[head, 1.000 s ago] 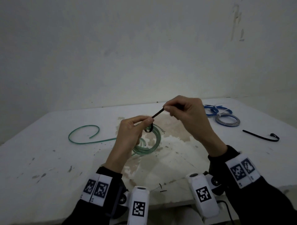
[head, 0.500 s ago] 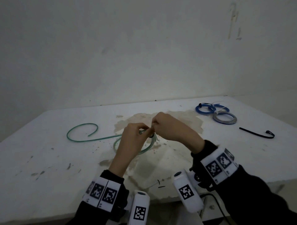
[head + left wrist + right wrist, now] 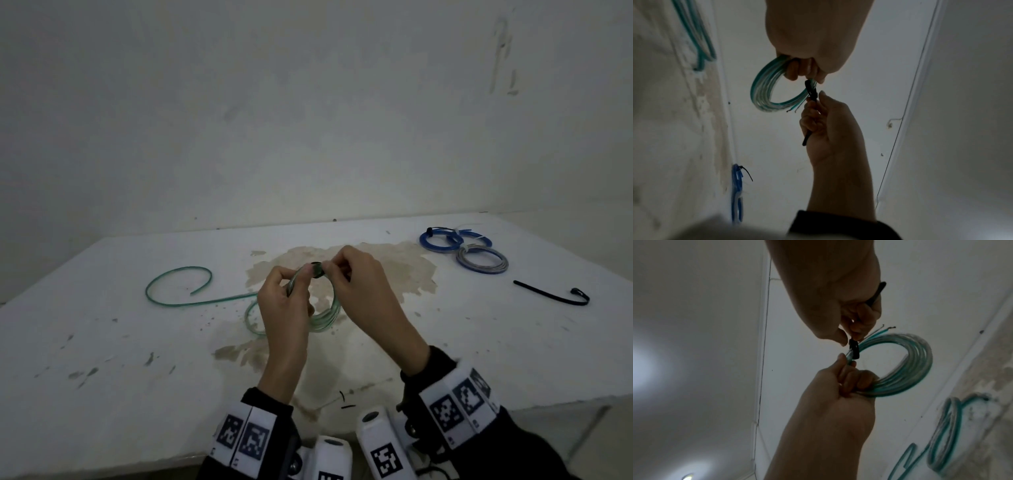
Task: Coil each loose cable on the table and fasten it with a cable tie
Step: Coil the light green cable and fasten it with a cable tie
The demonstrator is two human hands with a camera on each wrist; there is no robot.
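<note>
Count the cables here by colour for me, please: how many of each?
Green cable: 1, partly coiled, its tail trailing on the table
Blue coils: 2, lying side by side
Grey coil: 1, beside the blue ones
Total: 4

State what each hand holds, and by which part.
Left hand grips the green coil by its bundled strands, beside the black tie. Right hand pinches the tie's tail next to its loop round the coil.
</note>
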